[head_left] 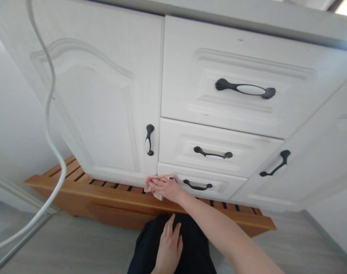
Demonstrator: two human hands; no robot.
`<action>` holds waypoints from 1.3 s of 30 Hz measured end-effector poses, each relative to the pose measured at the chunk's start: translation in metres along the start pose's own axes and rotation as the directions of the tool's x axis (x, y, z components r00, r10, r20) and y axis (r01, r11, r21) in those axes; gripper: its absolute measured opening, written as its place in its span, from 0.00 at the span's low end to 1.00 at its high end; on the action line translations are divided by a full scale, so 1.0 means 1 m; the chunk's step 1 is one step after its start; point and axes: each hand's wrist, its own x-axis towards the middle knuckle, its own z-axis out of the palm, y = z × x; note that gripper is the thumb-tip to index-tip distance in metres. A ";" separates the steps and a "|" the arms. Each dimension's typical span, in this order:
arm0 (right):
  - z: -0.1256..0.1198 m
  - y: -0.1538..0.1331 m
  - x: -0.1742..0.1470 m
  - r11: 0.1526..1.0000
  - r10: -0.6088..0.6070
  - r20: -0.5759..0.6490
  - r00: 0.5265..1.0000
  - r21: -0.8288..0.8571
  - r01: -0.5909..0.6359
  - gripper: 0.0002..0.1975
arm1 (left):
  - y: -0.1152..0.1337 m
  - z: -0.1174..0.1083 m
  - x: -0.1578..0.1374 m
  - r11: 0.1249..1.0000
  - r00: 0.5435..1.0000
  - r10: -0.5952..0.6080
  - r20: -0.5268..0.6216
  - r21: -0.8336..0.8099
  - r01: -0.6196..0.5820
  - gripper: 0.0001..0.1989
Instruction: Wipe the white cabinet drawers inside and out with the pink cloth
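My right hand is closed on a pinkish-white cloth, pressing it to the lower edge of the white cabinet, where the left door meets the bottom drawer. Part of the cloth is hidden under the fingers. Just to the right is the black handle of that drawer. My left hand rests on my dark-clothed knee, its fingers stretched out and holding nothing.
The cabinet stands on a slatted wooden bench that juts out in front. A white cable hangs down the left side. More black handles stick out from the middle drawer, top drawer and right door. Grey floor lies below.
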 end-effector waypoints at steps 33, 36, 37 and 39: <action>-0.027 0.012 -0.280 0.859 0.459 -0.275 0.845 -0.107 -0.501 0.10 | 0.008 -0.008 0.010 0.987 0.961 -0.131 0.245 -0.062 0.151 0.25; -0.038 0.008 -0.211 0.898 0.383 -0.425 0.820 -0.038 -0.439 0.08 | 0.011 -0.007 0.010 0.987 0.963 -0.145 0.226 -0.039 0.158 0.25; -0.040 0.010 -0.184 0.909 0.354 -0.460 0.814 -0.035 -0.415 0.09 | 0.011 -0.006 0.011 0.987 0.965 -0.149 0.214 -0.031 0.159 0.25; -0.036 0.016 -0.132 0.908 0.350 -0.494 0.796 -0.030 -0.417 0.13 | 0.012 -0.004 0.011 0.988 0.971 -0.146 0.189 -0.019 0.153 0.25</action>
